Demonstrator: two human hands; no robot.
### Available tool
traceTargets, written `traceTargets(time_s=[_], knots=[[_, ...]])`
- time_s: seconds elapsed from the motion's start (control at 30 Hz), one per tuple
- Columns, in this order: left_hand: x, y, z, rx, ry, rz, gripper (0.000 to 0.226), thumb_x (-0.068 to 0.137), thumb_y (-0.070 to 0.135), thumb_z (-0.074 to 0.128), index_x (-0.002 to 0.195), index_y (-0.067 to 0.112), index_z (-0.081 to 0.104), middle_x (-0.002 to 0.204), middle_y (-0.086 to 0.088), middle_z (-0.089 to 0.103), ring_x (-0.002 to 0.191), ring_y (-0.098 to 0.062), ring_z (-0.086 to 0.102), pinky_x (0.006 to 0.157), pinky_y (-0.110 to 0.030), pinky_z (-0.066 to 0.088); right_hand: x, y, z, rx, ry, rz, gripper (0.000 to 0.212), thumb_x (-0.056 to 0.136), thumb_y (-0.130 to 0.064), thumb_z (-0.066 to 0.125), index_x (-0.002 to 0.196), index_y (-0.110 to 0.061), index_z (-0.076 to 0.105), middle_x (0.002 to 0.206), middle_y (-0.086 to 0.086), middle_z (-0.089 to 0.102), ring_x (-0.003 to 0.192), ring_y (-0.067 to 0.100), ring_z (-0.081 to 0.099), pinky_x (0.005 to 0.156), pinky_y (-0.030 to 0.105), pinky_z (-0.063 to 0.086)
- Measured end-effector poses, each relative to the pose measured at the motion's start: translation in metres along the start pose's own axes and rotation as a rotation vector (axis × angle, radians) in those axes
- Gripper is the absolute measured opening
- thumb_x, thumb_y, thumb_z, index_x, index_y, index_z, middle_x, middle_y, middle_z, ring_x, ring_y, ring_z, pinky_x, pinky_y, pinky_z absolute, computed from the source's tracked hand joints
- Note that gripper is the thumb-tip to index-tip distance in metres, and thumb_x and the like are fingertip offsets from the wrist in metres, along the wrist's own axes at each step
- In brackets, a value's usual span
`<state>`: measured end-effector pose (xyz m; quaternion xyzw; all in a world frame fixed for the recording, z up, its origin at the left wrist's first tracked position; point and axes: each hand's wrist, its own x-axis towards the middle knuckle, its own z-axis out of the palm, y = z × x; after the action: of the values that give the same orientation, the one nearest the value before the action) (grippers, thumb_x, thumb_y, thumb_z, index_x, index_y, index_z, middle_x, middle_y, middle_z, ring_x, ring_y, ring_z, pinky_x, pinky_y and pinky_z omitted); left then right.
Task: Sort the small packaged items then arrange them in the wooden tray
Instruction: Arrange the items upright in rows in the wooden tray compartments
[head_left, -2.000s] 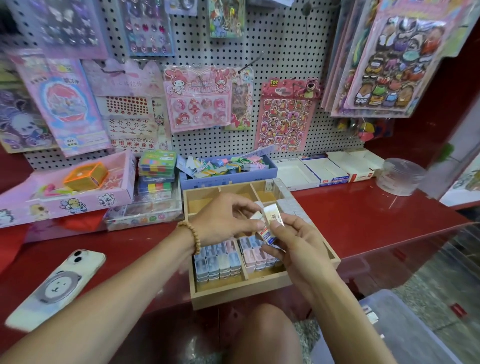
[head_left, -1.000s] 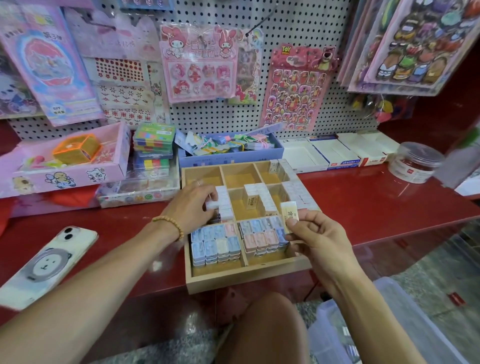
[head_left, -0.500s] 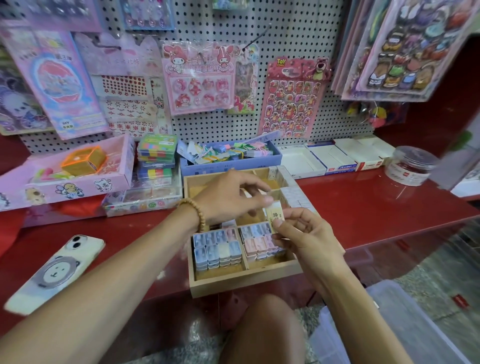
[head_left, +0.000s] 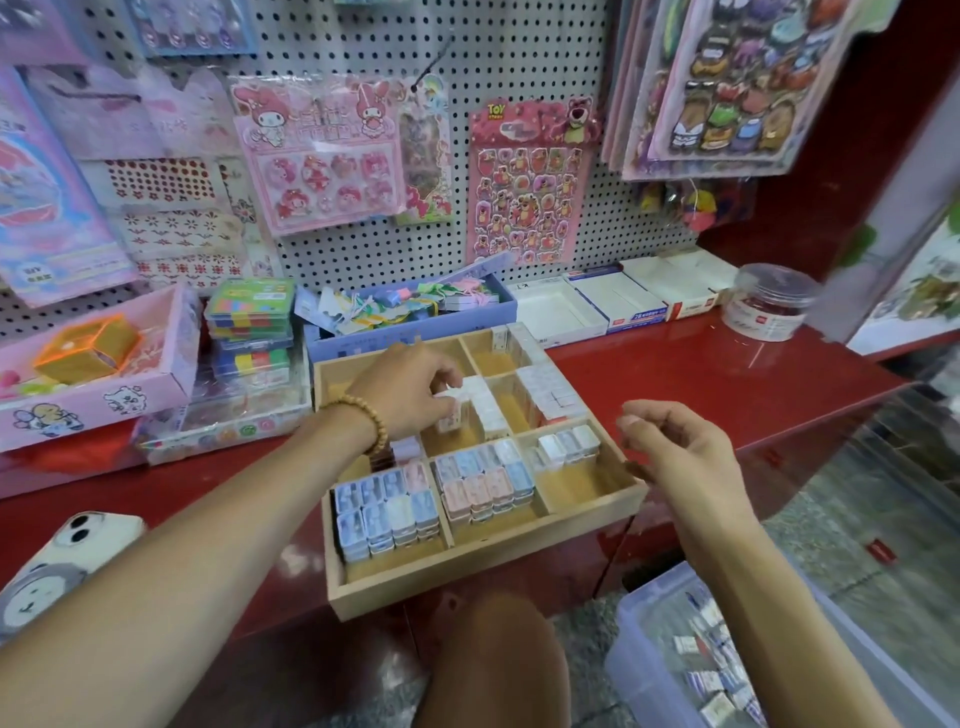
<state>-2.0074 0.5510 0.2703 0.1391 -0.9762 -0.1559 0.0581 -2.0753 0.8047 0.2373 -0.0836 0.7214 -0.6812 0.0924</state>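
A wooden tray (head_left: 488, 574) with compartments sits at the front edge of the red shelf. Blue packaged items (head_left: 384, 506) fill its front left compartment, and pink and blue ones (head_left: 485, 483) fill the front middle. White packaged items (head_left: 488, 408) stand in rows in the middle compartments. My left hand (head_left: 410, 392) reaches into the middle compartment and pinches a small white packaged item (head_left: 452, 415) against that row. Held loosely curled to the right of the tray, my right hand (head_left: 680, 447) has nothing in it.
A clear plastic bin (head_left: 691, 660) with more small packaged items stands on the floor at lower right. A phone (head_left: 57, 566) lies at left. A blue box (head_left: 415, 322), white boxes (head_left: 613, 301) and a clear jar (head_left: 769, 301) line the pegboard wall.
My right hand passed the small white item to my left hand, then drew back to the right, empty. My left hand moved down into the middle compartment with the item.
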Motion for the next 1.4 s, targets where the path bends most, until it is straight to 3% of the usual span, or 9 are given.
traceTargets(time_s=[0.23,0.5,0.67,0.77,0.93,1.1,1.17,1.27,1.4], knots=[[0.025,-0.007,0.042,0.050,0.073,0.046,0.013,0.089,0.019,0.065,0.102,0.017,0.067,0.096,0.002,0.059,0.090,-0.015,0.050,0.079,-0.025,0.037,0.018,0.018,-0.026,-0.152,0.064,-0.074,0.011,0.094,-0.015,0.065,0.099,-0.023,0.070,0.091,-0.003,0.069,0.083,0.016,0.062,0.083,0.037,0.052],[0.028,-0.010,0.061,0.026,0.126,0.052,0.020,0.080,0.001,0.056,0.091,0.018,0.060,0.098,-0.003,0.057,0.093,-0.024,0.055,0.073,-0.029,0.041,0.029,0.032,-0.031,-0.214,0.068,-0.105,0.013,0.095,-0.018,0.064,0.095,-0.030,0.069,0.094,-0.006,0.070,0.092,0.023,0.067,0.087,0.041,0.053],[0.026,-0.010,0.065,0.021,0.164,0.045,0.019,0.082,0.004,0.059,0.094,0.018,0.061,0.099,-0.002,0.056,0.093,-0.024,0.055,0.072,-0.028,0.038,0.029,0.040,-0.036,-0.198,0.068,-0.086,0.012,0.095,-0.019,0.063,0.096,-0.029,0.069,0.092,-0.003,0.069,0.085,0.020,0.064,0.068,0.029,0.049],[0.027,-0.007,0.059,0.012,0.128,0.018,0.021,0.081,0.005,0.062,0.099,0.017,0.065,0.099,-0.002,0.057,0.097,-0.024,0.055,0.079,-0.028,0.041,0.025,0.040,-0.039,-0.187,0.072,-0.075,0.012,0.096,-0.018,0.063,0.097,-0.028,0.069,0.092,-0.003,0.069,0.083,0.017,0.062,0.067,0.026,0.047],[0.023,0.002,0.036,0.056,0.128,-0.056,0.023,0.084,0.029,0.070,0.104,0.017,0.070,0.099,0.002,0.067,0.094,-0.018,0.059,0.080,-0.029,0.048,0.015,0.031,-0.047,-0.148,0.084,-0.085,0.011,0.097,-0.016,0.061,0.102,-0.023,0.069,0.091,-0.002,0.068,0.081,0.016,0.063,0.058,0.015,0.048],[-0.003,0.037,0.017,-0.256,0.268,-0.119,0.007,0.085,0.027,0.069,0.085,0.021,0.070,0.082,0.008,0.068,0.080,-0.008,0.063,0.079,-0.026,0.051,0.003,0.027,-0.065,-0.096,0.106,-0.118,0.011,0.095,-0.017,0.065,0.099,-0.026,0.070,0.089,-0.006,0.070,0.076,0.014,0.059,0.080,0.035,0.050],[-0.017,0.056,0.017,-0.437,0.265,-0.129,0.007,0.086,0.025,0.070,0.081,0.021,0.069,0.082,0.009,0.068,0.077,-0.005,0.064,0.077,-0.026,0.053,-0.006,0.022,-0.076,-0.087,0.119,-0.131,0.011,0.095,-0.016,0.064,0.101,-0.024,0.069,0.086,-0.004,0.068,0.074,0.012,0.057,0.078,0.033,0.048],[-0.038,0.086,0.026,-0.714,0.241,-0.169,0.001,0.086,0.022,0.069,0.085,0.022,0.069,0.082,0.003,0.069,0.071,-0.012,0.070,0.076,-0.038,0.058,-0.023,0.017,-0.098,-0.087,0.153,-0.154,0.011,0.095,-0.014,0.063,0.102,-0.020,0.069,0.088,0.002,0.069,0.075,0.014,0.057,0.077,0.034,0.049],[-0.064,0.128,0.049,-0.880,0.234,-0.193,0.008,0.087,0.013,0.067,0.088,0.020,0.067,0.074,-0.001,0.065,0.067,-0.019,0.071,0.072,-0.040,0.058,-0.047,0.017,-0.136,-0.092,0.225,-0.148,0.013,0.096,-0.011,0.062,0.103,-0.020,0.068,0.090,0.000,0.068,0.077,0.012,0.059,0.077,0.031,0.051]])
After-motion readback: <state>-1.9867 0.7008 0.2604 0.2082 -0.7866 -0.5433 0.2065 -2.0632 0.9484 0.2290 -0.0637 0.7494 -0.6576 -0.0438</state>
